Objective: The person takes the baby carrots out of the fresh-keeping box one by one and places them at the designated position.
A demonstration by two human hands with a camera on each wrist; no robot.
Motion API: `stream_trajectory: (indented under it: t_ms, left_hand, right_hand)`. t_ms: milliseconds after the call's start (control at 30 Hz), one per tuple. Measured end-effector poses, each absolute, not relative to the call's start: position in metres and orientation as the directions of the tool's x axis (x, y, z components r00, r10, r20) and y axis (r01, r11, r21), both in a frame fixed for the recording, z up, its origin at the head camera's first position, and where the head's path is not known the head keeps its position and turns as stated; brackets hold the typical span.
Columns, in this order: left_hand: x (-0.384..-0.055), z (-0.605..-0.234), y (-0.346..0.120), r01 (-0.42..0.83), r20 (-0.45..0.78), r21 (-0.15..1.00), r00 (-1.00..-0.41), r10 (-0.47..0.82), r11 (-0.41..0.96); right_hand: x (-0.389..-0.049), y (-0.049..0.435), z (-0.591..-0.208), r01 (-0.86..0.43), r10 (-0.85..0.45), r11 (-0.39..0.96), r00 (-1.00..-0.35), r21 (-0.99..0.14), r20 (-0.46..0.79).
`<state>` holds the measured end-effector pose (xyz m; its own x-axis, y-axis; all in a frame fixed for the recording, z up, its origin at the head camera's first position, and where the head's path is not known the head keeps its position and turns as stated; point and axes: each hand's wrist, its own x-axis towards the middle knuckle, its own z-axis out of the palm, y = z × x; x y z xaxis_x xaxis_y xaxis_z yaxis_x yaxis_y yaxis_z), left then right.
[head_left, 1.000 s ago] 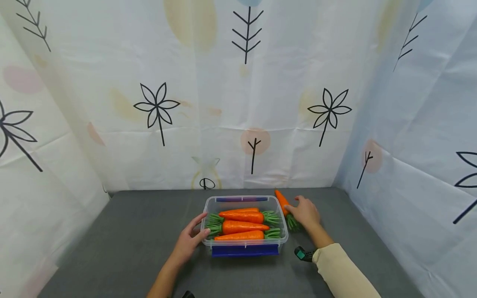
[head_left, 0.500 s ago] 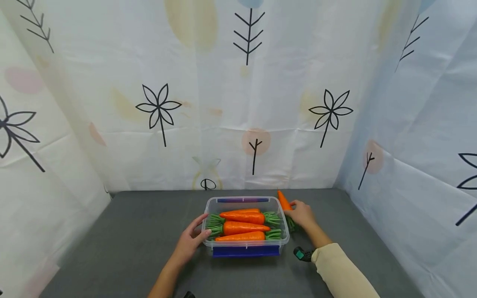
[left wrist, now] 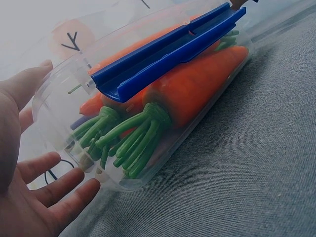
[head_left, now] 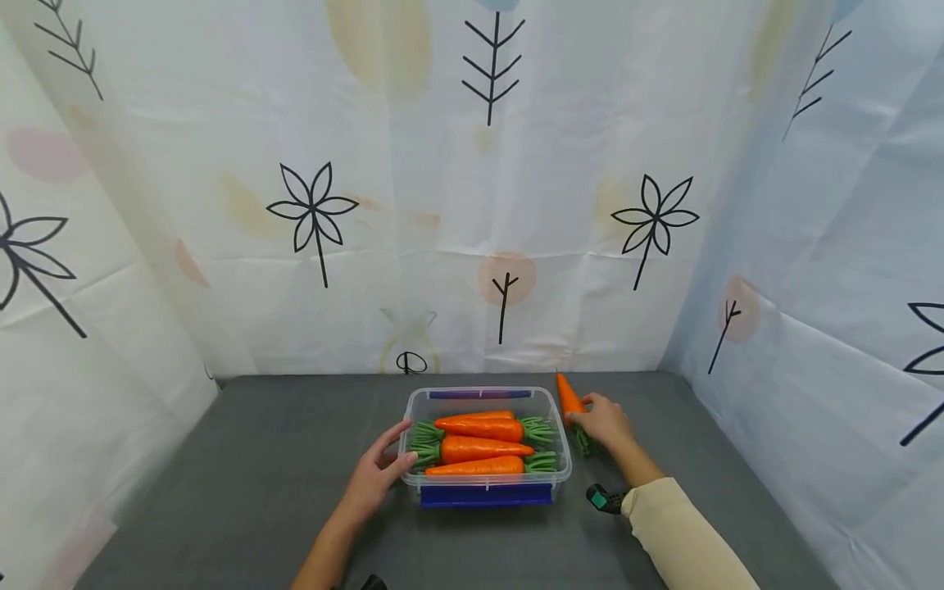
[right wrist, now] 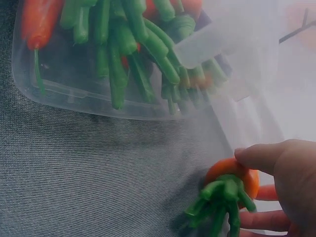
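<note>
A clear plastic box (head_left: 560,477) with a blue latch (head_left: 487,496) stands in the middle of the head view, several orange carrots (head_left: 479,449) lying inside it. My left hand (head_left: 374,478) touches the box's left end; in the left wrist view its fingers (left wrist: 75,200) are fairly straight beside the clear wall. To the right of the box, my right hand (head_left: 606,424) holds another carrot (head_left: 568,395) near its leafy end, tip pointing away. The right wrist view shows the thumb (right wrist: 259,154) on the orange top above the green stems (right wrist: 224,197), with fingers partly hidden behind.
Box and hands are over a table with a grey cloth (head_left: 280,459). White patterned curtains (head_left: 413,270) rise behind it and along both sides. A small black device (head_left: 605,498) is at the right wrist by the cream sleeve (head_left: 682,524).
My right hand has taken hold of the loose carrot and shifted slightly right with it, widening its gap from the box. The left hand and box stay in place.
</note>
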<state>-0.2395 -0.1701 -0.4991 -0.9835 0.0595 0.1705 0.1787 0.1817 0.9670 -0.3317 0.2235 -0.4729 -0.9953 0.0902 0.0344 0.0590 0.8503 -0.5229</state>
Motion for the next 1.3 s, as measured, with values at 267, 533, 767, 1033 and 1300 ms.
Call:
stream_trajectory:
  t_ms: [267,533,767,1033,1300]
  left_hand:
    - [-0.239,-0.499,-0.170,0.178,0.169,0.966,-0.984,0.061,0.186]
    - [-0.240,-0.500,-0.169,0.176,0.168,0.967,-0.984,0.057,0.184]
    - [-0.239,-0.498,-0.169,0.172,0.165,0.968,-0.985,0.055,0.184]
    - [-0.239,-0.500,-0.169,0.166,0.159,0.970,-0.986,0.053,0.178]
    - [-0.239,-0.500,-0.169,0.168,0.160,0.970,-0.985,0.058,0.174]
  right_hand:
    - [-0.334,0.222,-0.472,0.056,0.077,0.849,-0.997,-0.525,0.017]
    - [-0.336,0.223,-0.472,0.066,0.087,0.843,-0.996,-0.534,0.015]
    - [-0.337,0.226,-0.467,0.069,0.068,0.849,-0.997,-0.524,-0.020]
    - [-0.339,0.224,-0.444,0.021,0.033,0.831,-0.999,-0.556,0.011]
    - [-0.346,0.211,-0.408,-0.101,-0.071,0.808,-0.995,-0.580,0.073]
